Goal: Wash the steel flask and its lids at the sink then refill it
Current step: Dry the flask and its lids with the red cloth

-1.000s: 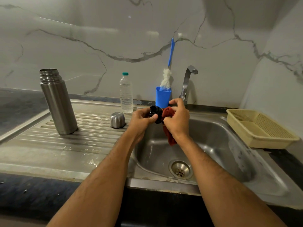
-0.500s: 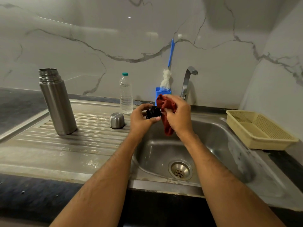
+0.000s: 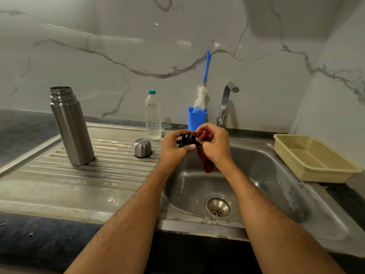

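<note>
Above the sink basin (image 3: 262,167), left hand (image 3: 173,149) fingers grasp the black inner lid (image 3: 187,139); right hand (image 3: 215,147) fingers clench a red cloth (image 3: 204,135) against it. Left of the fingers, the open steel flask (image 3: 72,127) and steel cup lid (image 3: 142,147) stand on the drainboard.

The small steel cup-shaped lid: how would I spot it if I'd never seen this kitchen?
Look at the ribbed steel draining board left of the sink basin. Between the tall open flask and the clear water bottle sits the small steel lid, mouth down. It is the only short, domed metal piece there.
</note>
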